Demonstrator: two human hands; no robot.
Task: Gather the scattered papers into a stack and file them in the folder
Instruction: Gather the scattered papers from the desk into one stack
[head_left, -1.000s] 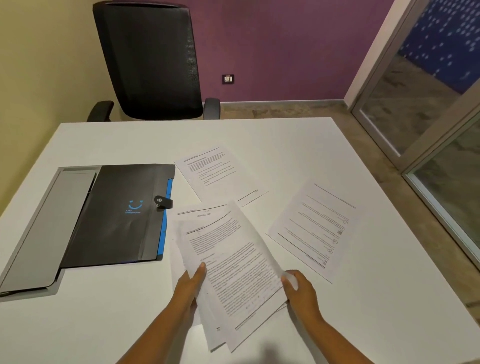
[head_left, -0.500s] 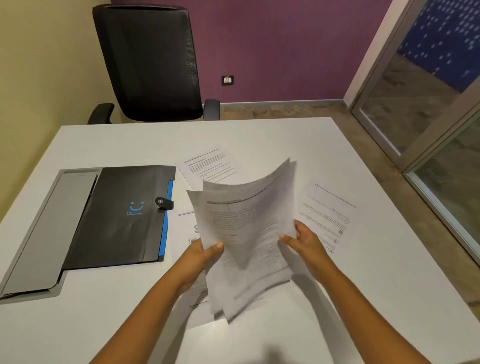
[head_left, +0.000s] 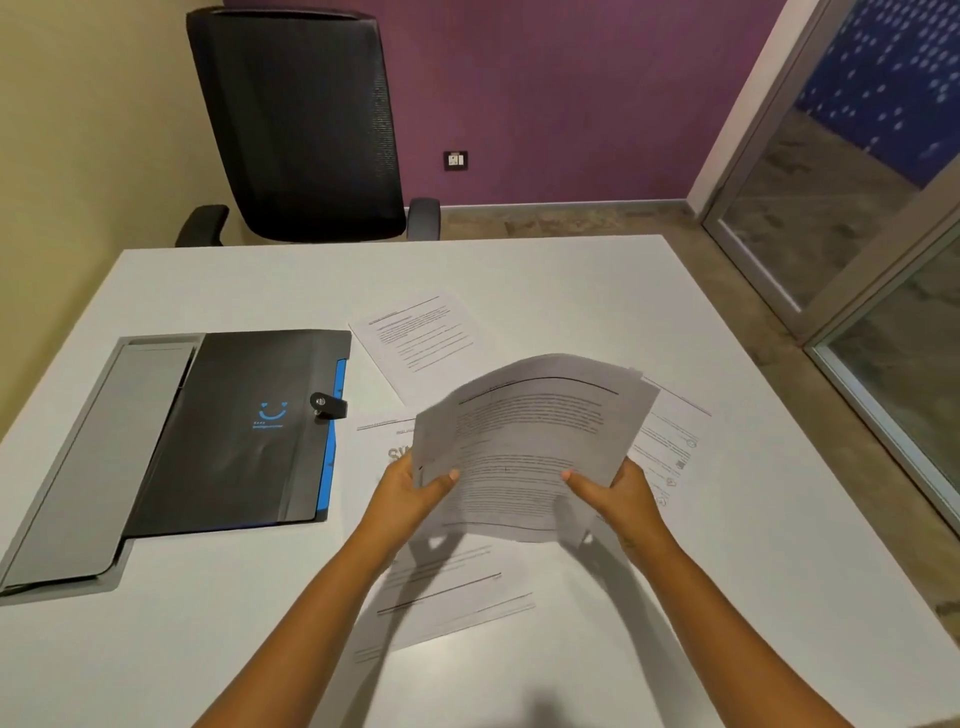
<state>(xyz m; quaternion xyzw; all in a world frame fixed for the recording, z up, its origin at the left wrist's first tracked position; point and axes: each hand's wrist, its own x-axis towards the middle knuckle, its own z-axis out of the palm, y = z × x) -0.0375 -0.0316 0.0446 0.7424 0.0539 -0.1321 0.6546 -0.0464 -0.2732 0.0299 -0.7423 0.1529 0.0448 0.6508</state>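
Observation:
I hold a small stack of printed papers (head_left: 530, 441) above the white table (head_left: 571, 270). My left hand (head_left: 410, 491) grips its left edge and my right hand (head_left: 621, 493) grips its right edge. The stack bows upward and faces me. Loose sheets still lie flat: one behind the stack (head_left: 421, 338), one to its right (head_left: 675, 441), one partly hidden below it (head_left: 384, 441), and others under my forearms (head_left: 447, 597). The black folder (head_left: 234, 431) with a blue smile mark lies shut on the left, its clasp (head_left: 327, 405) at the right edge.
A grey sleeve or tray (head_left: 78, 467) lies under the folder's left side. A black mesh office chair (head_left: 301, 124) stands beyond the far table edge. Glass doors (head_left: 857, 208) line the right side of the room.
Both hands lifted the papers off the table and turned them from tilted to level, landscape in front of me. The stack sits more to the right than before.

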